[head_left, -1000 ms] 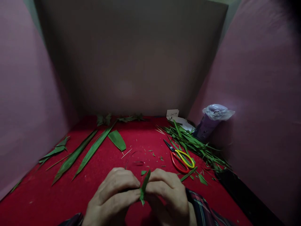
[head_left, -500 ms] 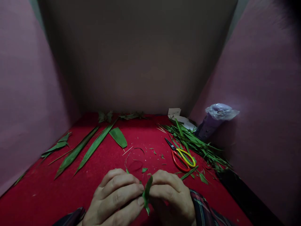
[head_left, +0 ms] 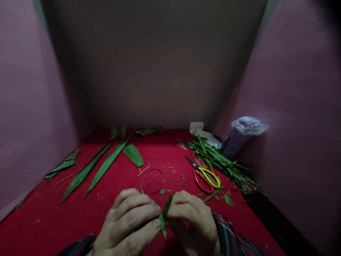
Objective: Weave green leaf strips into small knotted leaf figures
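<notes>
Between my two hands is a small folded piece of green leaf (head_left: pixel 165 210), close in front of me above the red cloth. My left hand (head_left: pixel 131 220) pinches its lower left side between thumb and fingers. On the other side, my right hand (head_left: pixel 190 218) is closed on the leaf's right edge, its thumb mostly hidden. The leaf's upper tip stands up between the hands and a pale end points down. A thin curled strand (head_left: pixel 152 170) lies on the cloth just beyond my left hand.
Scissors (head_left: pixel 204 175) with one red and one yellow handle lie at right, beside a heap of green leaf strips (head_left: pixel 221 160). A purple plastic-wrapped package (head_left: pixel 241 135) leans by the right wall. Long leaves (head_left: pixel 108 170) and a broad leaf piece (head_left: pixel 134 155) lie left on the red cloth (head_left: pixel 66 224).
Both hands stay closed on the folded leaf and have shifted slightly up and left in view. The leaf's upright tip now leans a little more to the right.
</notes>
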`<state>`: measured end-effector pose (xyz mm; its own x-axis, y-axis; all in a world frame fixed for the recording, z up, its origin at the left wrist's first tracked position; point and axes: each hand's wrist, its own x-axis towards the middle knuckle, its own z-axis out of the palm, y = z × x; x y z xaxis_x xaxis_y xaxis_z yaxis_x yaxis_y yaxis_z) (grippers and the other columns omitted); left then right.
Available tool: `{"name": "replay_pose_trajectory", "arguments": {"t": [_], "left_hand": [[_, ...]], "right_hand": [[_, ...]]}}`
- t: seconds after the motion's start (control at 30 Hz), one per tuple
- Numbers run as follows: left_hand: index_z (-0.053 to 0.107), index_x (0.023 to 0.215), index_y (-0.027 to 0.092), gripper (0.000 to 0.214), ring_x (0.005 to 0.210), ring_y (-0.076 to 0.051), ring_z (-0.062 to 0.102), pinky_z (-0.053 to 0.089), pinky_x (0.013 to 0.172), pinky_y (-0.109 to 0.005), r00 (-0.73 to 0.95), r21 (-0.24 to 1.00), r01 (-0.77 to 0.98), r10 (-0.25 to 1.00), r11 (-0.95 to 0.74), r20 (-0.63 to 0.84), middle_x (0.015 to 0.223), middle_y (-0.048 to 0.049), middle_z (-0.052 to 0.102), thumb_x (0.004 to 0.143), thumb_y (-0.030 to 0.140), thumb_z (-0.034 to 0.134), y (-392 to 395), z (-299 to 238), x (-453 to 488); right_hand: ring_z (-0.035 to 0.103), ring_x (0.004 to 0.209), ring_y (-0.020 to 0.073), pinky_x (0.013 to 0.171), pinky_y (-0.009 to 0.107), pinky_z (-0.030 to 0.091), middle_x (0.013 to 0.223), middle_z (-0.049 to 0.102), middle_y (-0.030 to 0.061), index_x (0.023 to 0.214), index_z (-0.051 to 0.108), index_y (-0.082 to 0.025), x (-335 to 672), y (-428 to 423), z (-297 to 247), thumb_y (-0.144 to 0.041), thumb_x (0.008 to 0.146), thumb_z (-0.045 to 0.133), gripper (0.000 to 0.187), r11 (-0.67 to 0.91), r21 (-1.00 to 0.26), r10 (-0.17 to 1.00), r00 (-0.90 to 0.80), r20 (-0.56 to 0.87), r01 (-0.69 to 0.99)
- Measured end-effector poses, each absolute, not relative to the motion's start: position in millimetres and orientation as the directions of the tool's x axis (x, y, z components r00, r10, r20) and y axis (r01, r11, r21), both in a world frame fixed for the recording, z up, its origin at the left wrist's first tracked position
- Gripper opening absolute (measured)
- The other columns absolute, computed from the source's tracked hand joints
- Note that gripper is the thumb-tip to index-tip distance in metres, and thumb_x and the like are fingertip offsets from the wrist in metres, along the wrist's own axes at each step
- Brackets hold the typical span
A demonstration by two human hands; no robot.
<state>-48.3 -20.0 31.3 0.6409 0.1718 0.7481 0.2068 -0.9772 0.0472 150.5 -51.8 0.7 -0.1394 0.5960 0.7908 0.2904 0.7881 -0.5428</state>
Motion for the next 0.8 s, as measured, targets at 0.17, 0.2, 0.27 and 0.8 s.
{"name": "replay_pose_trajectory", "arguments": {"t": [0.17,0.2,0.27,0.8], "left_hand": [[0.063,0.099,0.016,0.022,0.099,-0.014,0.061,0.041,0.096,-0.031,0.617,0.055,0.235,0.192,-0.971,0.763,0.093,-0.0041,0.074,0.095,0.018,0.042,-22.8,30.0,-45.7],[0.063,0.099,0.016,0.022,0.099,-0.013,0.061,0.041,0.096,-0.031,0.619,0.048,0.233,0.186,-0.971,0.763,0.092,-0.0041,0.074,0.094,0.018,0.042,-22.5,29.9,-45.7],[0.063,0.099,0.016,0.022,0.099,-0.013,0.062,0.042,0.096,-0.03,0.619,0.039,0.234,0.18,-0.971,0.764,0.092,-0.0037,0.074,0.095,0.017,0.042,-21.5,30.0,-46.1],[0.065,0.098,0.027,0.026,0.079,-0.012,0.07,0.054,0.085,-0.026,0.591,0.052,0.364,0.274,-0.93,0.759,0.088,0.0032,0.076,0.094,0.016,0.041,-22.3,21.7,-47.3]], "right_hand": [[0.055,0.06,0.0113,0.055,0.024,0.042,0.071,0.059,0.0012,0.083,0.063,-0.018,150.7,-50.0,1.0,-0.011,0.081,0.06,0.008,0.788,-0.521,0.578,-0.102,0.81,0.327],[0.056,0.061,0.0116,0.056,0.024,0.043,0.072,0.059,0.0016,0.084,0.063,-0.018,150.6,-49.9,1.8,-0.013,0.081,0.06,0.007,0.793,-0.516,0.573,-0.105,0.813,0.323],[0.058,0.065,0.0123,0.057,0.024,0.044,0.075,0.061,0.0027,0.086,0.063,-0.018,149.9,-50.4,3.6,-0.015,0.081,0.06,0.007,0.809,-0.495,0.552,-0.123,0.825,0.316],[0.066,0.066,0.0114,0.06,0.022,0.05,0.077,0.073,0.0036,0.1,0.064,-0.017,151.9,-56.2,7.0,-0.017,0.09,0.054,0.014,0.815,-0.313,0.438,-0.164,0.884,0.488]]}}
